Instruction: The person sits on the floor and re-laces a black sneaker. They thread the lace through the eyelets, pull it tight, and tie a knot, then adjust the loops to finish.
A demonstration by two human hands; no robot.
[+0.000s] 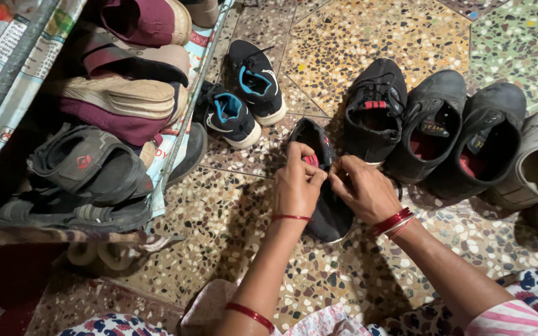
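Head view | black shoe under fingers of both hands

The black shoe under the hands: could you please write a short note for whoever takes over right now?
Left hand and right hand: both pinch at the laces of the black shoe, which lies on the terrazzo floor.
Its apparent mate, another black shoe, stands just beyond, beside two dark slip-ons.
Done: shoe set in front.
Left: laces still in the fingers, not visibly tied.
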